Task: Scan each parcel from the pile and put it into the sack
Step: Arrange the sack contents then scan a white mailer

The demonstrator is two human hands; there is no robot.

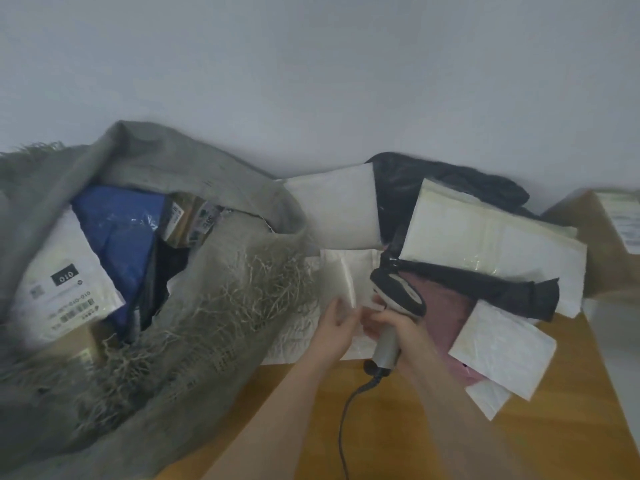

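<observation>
White mailer (349, 271) flat on desk (398, 427), long axis running away from the person, between sack (214, 306) and pile. Left hand (334, 322) on its near edge, fingers relaxed — sack lies leftward. Right hand (394, 327) grips barcode scanner (398, 296).

Brown wooden table (398, 431) carries frayed grey woven sack (214, 306) left of fingers, heap of white, black and pink mailer parcels (485, 271) right, black scanner cable (346, 414) below.
</observation>
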